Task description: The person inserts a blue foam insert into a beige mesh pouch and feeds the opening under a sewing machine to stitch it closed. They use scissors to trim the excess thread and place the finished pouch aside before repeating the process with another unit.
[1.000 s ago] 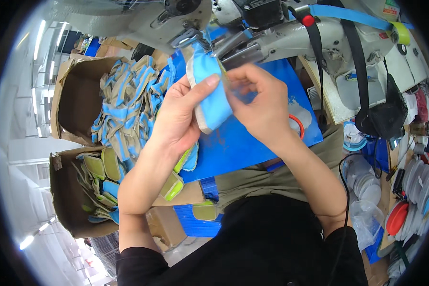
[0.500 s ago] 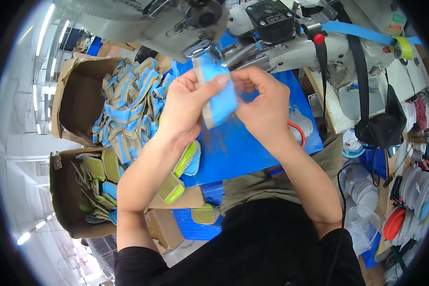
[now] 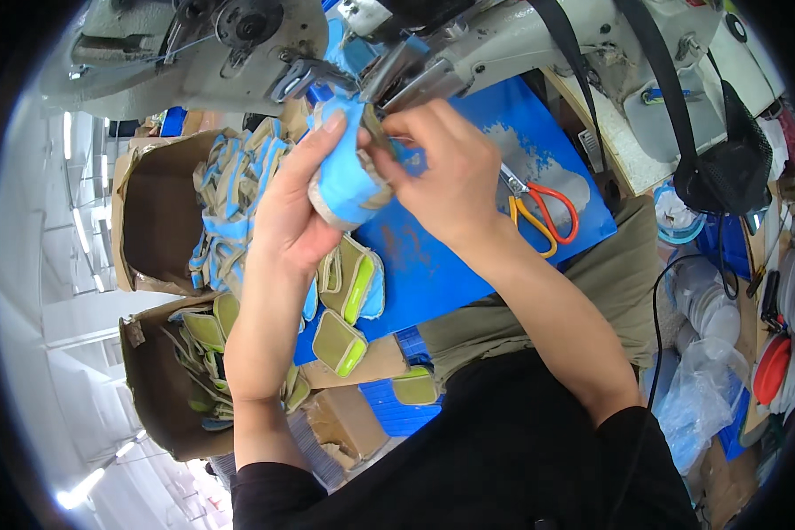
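Note:
A blue fabric piece with beige edging (image 3: 349,184) is bent into a curve below the metal foot and guides of a sewing machine (image 3: 181,57). My left hand (image 3: 284,212) grips its left side, thumb on top of the blue face and the other fingers behind. At its right edge, my right hand (image 3: 455,172) pinches the fabric with bent fingers; the fingertips are partly hidden. A blue strip (image 3: 349,53) runs up into the machine's metal parts. To the right of my right hand lie scissors with red and orange handles (image 3: 574,212), on the blue work surface (image 3: 433,287).
At left, a heap of blue and beige strips (image 3: 234,190) lies beside a cardboard box (image 3: 122,230). Another box (image 3: 146,389) holds olive-green pieces. Similar green-edged pads (image 3: 340,343) lie at the surface's near edge. Black straps (image 3: 671,97) hang at right.
The fabric piece has shifted left and gone from fairly flat to curved. Both hands moved left with it. The view has shifted, and the scissors now show more fully.

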`<state>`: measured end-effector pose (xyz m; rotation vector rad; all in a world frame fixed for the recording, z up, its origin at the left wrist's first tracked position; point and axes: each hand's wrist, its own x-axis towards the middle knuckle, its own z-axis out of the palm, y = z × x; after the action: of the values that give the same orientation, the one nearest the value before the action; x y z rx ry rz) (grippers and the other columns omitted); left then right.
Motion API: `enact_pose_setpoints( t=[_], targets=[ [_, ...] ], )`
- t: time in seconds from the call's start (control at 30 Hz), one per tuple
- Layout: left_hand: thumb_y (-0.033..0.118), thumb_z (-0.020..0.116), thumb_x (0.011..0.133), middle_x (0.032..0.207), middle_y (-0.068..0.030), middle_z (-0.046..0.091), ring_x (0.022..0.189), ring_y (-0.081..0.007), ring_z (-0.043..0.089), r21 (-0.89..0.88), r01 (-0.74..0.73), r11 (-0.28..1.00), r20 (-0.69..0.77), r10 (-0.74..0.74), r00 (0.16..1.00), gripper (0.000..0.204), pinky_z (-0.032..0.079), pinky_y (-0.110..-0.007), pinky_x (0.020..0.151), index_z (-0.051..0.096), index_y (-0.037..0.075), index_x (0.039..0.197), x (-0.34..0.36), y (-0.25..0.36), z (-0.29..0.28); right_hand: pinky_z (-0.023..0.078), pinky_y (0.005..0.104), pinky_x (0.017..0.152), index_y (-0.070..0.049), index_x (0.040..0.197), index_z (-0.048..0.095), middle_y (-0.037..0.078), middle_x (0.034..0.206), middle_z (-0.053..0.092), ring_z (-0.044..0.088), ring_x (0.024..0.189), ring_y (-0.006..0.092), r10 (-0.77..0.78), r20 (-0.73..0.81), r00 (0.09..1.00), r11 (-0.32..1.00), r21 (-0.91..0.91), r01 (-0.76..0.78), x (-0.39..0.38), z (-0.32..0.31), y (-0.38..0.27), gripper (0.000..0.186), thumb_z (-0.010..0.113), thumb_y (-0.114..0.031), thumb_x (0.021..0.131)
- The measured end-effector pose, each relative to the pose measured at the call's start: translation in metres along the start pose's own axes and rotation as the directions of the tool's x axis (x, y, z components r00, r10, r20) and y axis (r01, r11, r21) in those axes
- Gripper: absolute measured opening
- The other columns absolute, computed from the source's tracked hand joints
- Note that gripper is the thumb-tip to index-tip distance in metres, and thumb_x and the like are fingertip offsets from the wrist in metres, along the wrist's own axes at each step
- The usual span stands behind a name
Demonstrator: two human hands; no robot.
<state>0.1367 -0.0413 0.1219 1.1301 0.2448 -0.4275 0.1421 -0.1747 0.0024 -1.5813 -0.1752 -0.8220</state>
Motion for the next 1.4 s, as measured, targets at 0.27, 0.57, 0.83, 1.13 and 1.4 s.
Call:
enact_pose_setpoints(
  t=[0.27,0.57,0.83,1.13,1.4],
  targets=[
    [0.009,0.08,0.092,0.103,-0.0071,0.076,0.089,-0.0143,0.073,0.336,-0.244,0.91,0.02,0.253,0.967,0.022,0.061,-0.032,0.081,0.069,0.002,0.11,0.01,-0.019,-0.002,0.057,0.033,0.066,-0.009,0.096,0.07,0.007,0.09,0.072,0.074,0.08,0.0225,0.114,0.058,0.992,0.981,0.149,-0.121,0.001,-0.007,-0.006,0.022,0.084,-0.005,0.078],
    [0.003,0.08,0.091,0.101,-0.0058,0.075,0.087,-0.0112,0.071,0.388,-0.386,0.837,0.047,0.4,0.915,0.022,0.06,-0.029,0.08,0.069,0.001,0.109,0.023,-0.033,-0.011,0.059,0.0317,0.072,-0.006,0.099,0.071,0.008,0.089,0.071,0.073,0.08,0.0208,0.14,0.139,0.98,0.979,0.129,-0.158,0.003,-0.013,-0.009,0.027,0.083,-0.001,0.075],
    [0.007,0.084,0.089,0.1,-0.0065,0.075,0.084,-0.0129,0.072,0.367,-0.317,0.874,0.01,0.337,0.941,0.028,0.061,-0.031,0.077,0.066,0.003,0.11,0.022,-0.023,-0.001,0.059,0.0297,0.072,-0.003,0.101,0.072,0.008,0.089,0.074,0.074,0.08,0.0172,0.235,0.21,0.949,0.942,0.194,-0.276,0.01,-0.017,-0.01,0.027,0.081,0.002,0.075],
    [0.001,0.08,0.089,0.107,-0.0081,0.074,0.094,-0.0152,0.073,0.35,-0.27,0.897,-0.007,0.29,0.957,0.033,0.062,-0.033,0.085,0.063,0.002,0.117,0.025,-0.014,-0.004,0.058,0.028,0.07,-0.001,0.106,0.072,0.008,0.09,0.074,0.071,0.08,0.0136,0.38,0.354,0.854,0.806,0.326,-0.494,0.018,-0.025,-0.013,0.028,0.078,0.004,0.079],
    [0.001,0.081,0.088,0.108,-0.0062,0.073,0.095,-0.0132,0.072,0.32,-0.354,0.879,0.026,0.365,0.931,0.038,0.06,-0.032,0.087,0.062,0.003,0.121,0.027,-0.028,-0.012,0.056,0.0278,0.067,-0.003,0.106,0.072,0.006,0.094,0.072,0.07,0.082,0.0138,0.289,0.368,0.884,0.86,0.307,-0.409,0.011,-0.029,-0.003,0.027,0.079,0.002,0.08]
  ],
)
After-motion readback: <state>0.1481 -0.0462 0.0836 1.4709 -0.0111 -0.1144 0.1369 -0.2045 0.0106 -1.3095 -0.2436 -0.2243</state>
